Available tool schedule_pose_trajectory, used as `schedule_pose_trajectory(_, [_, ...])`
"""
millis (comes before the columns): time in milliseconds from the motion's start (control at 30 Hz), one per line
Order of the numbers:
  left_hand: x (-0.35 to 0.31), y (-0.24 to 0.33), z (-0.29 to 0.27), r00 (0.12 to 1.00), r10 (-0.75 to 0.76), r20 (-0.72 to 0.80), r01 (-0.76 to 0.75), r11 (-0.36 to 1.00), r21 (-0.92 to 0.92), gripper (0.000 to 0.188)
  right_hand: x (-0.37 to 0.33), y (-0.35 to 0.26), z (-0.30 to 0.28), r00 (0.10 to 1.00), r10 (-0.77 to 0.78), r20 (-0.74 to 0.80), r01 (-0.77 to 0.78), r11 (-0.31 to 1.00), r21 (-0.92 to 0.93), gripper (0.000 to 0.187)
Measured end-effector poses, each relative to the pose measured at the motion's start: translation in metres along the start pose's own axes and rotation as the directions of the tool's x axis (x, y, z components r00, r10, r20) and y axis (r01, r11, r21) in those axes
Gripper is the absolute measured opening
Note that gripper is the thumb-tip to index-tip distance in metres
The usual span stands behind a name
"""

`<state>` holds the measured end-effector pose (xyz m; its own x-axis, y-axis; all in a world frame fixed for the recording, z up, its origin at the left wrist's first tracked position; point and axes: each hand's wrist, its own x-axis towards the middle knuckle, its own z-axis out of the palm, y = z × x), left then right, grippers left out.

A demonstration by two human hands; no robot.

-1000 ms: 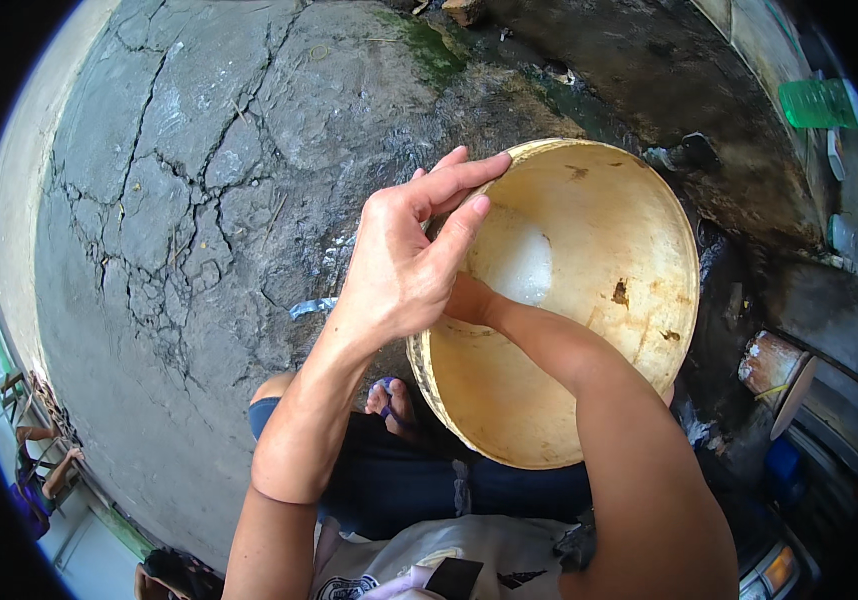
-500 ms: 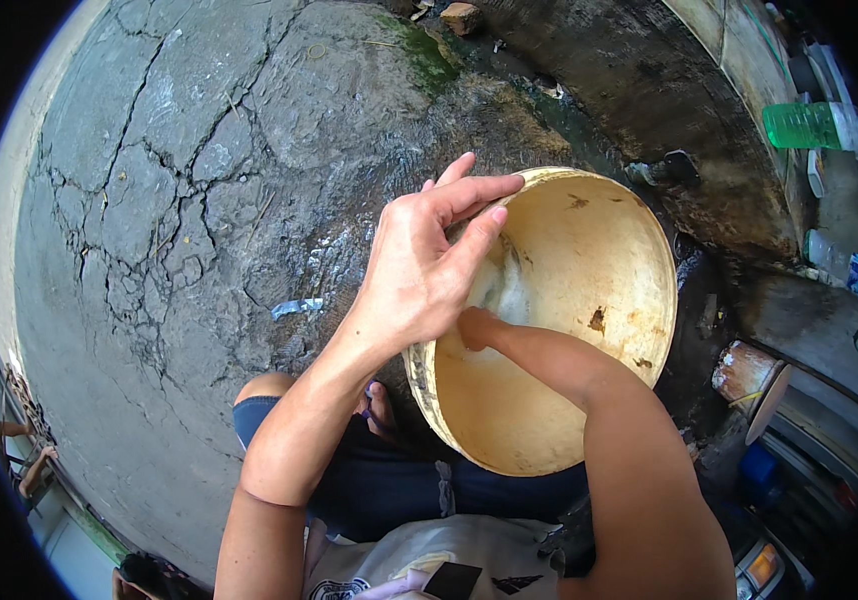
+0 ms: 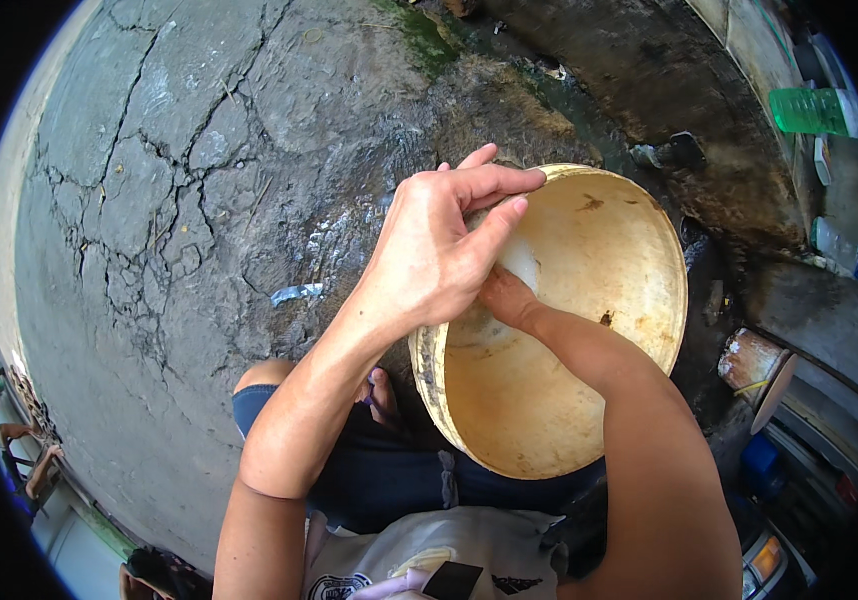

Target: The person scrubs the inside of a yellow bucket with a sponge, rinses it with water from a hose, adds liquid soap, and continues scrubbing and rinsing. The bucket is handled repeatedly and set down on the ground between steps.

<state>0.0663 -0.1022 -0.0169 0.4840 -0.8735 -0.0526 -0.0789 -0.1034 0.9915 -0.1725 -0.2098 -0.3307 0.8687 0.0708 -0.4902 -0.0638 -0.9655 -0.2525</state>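
A large cream-coloured bucket (image 3: 614,255), stained brown in spots, leans on its side with its mouth facing up toward me. My left hand (image 3: 439,240) grips its upper left rim, thumb over the inner edge and forefinger lying along the lip. Deep inside, my right hand (image 3: 506,298) is against the inner wall. Its fingers are hidden behind my left hand and wrist. A white patch (image 3: 520,260), perhaps suds or a scrubbing cloth, shows beside it.
Cracked grey concrete (image 3: 149,260) spreads on the left, with a shiny wrapper scrap (image 3: 297,293) near my knee. A rusty tin can (image 3: 749,365) stands right of the bucket. Farther right are a green plastic bottle (image 3: 809,110) and clear bottles. Another person (image 3: 44,470) is at the far left.
The bucket and my left hand have shifted slightly right in the picture. My right hand has moved up and right along the inner wall, and the white patch there has changed shape.
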Motion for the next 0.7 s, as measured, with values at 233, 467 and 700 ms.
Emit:
schedule_pose_trajectory(233, [-0.001, 0.001, -0.001, 1.000, 0.009, -0.007, -0.009, 1.000, 0.009, 0.033, 0.049, -0.030, -0.003, 0.942, 0.239, -0.237, -0.116, 0.891, 0.440, 0.039])
schedule_pose_trajectory(467, [-0.003, 0.001, 0.000, 1.000, 0.011, -0.005, -0.011, 0.999, 0.040, 0.033, 0.010, -0.012, -0.023, 0.914, 0.405, -0.026, -0.371, 0.861, 0.348, 0.047])
schedule_pose_trajectory(700, [-0.002, -0.001, 0.001, 1.000, 0.014, -0.012, -0.013, 0.999, 0.041, 0.031, 0.056, -0.076, -0.004, 0.886, 0.286, -0.366, 0.031, 0.750, 0.661, 0.046])
